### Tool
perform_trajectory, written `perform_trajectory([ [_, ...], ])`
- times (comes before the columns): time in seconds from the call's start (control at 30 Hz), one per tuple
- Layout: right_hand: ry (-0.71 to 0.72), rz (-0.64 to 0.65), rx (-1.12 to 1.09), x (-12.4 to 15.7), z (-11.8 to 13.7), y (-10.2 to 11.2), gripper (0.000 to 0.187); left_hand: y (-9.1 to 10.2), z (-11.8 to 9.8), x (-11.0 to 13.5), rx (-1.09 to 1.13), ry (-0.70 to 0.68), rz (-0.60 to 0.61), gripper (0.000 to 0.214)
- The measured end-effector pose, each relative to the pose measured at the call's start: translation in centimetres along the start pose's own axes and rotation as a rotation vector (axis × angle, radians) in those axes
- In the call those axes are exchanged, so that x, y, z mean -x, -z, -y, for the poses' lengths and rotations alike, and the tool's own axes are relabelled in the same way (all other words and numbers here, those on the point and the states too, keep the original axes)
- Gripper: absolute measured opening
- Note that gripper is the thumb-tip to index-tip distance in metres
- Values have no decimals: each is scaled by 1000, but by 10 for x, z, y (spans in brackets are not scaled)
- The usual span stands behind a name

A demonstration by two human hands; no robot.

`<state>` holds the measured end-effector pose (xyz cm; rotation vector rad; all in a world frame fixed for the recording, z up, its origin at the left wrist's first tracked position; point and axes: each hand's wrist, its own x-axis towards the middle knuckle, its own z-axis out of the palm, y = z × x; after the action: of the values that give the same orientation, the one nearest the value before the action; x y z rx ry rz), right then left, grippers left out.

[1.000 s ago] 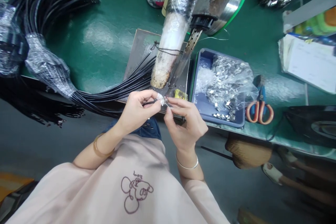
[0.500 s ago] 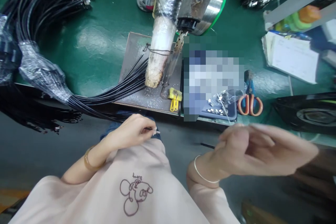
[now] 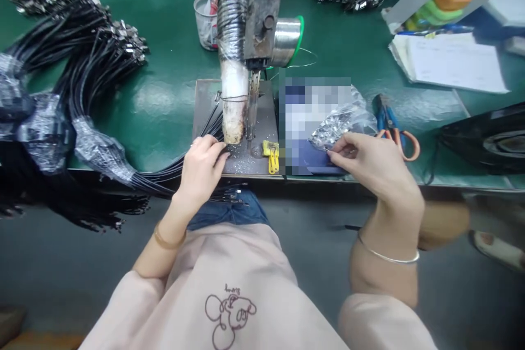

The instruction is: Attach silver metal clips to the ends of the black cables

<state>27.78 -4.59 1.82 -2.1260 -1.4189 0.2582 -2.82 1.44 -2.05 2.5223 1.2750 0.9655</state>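
Cables (image 3: 158, 178) in black sheathing run from the nine o'clock side into the left hand (image 3: 203, 167), their plastic-wrapped section (image 3: 102, 147) at the bench's front edge. The left fingers curl over the cable ends on a speckled plate (image 3: 241, 163); whether they pinch one, I cannot tell. At three o'clock, a blue tray (image 3: 318, 159), partly pixelated, contains a clear plastic bag (image 3: 363, 106) with small metal connectors (image 3: 326, 134). The right hand (image 3: 330, 153) reaches over it, thumb and forefinger nearly meeting; whether anything sits between them is too small to tell.

From the left hand, a clear cup (image 3: 204, 27) of white pieces and something red stands at twelve o'clock, and a soldering iron (image 3: 254, 90) slants down at one to two. Orange-handled cutters (image 3: 400, 134) lie just beside the tray, at the right hand's two o'clock. The plate ends at the bench's front edge, at six o'clock; green bench (image 3: 164, 98) stretches between plate and wrapped cables, at ten to eleven.
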Motion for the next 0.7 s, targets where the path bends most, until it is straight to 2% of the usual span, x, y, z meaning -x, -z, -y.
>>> perform_trajectory([
  [0.1, -61, 216, 95, -2, 8, 5, 38, -4, 3, -5, -82, -20, 79, 15],
  [0.23, -2, 154, -14, -1, 3, 6, 36, 4, -3, -1, 9, 6, 64, 16],
  [0.33, -51, 176, -100, 0, -7, 3, 33, 20, -11, 1, 214, 65, 173, 9],
  [0.4, -61, 237, -184, -2, -14, 1, 35, 32, -16, 1, 393, 72, 333, 7],
  [0.47, -33, 298, -276, -6, -21, 0, 47, 40, -21, -3, 617, 21, 593, 9],
  [0.57, 16, 309, -323, -11, -30, -1, 69, 43, -27, -9, 953, -55, 989, 9],
  [0.63, 57, 312, -293, -12, -33, -3, 70, 38, -31, -10, 1098, -1, 1106, 6],
  [0.67, 77, 320, -268, -11, -34, -5, 67, 34, -33, -8, 1153, 73, 1108, 5],
  [0.7, 83, 254, -240, -10, -33, -7, 61, 30, -34, -5, 1202, 177, 1077, 6],
])
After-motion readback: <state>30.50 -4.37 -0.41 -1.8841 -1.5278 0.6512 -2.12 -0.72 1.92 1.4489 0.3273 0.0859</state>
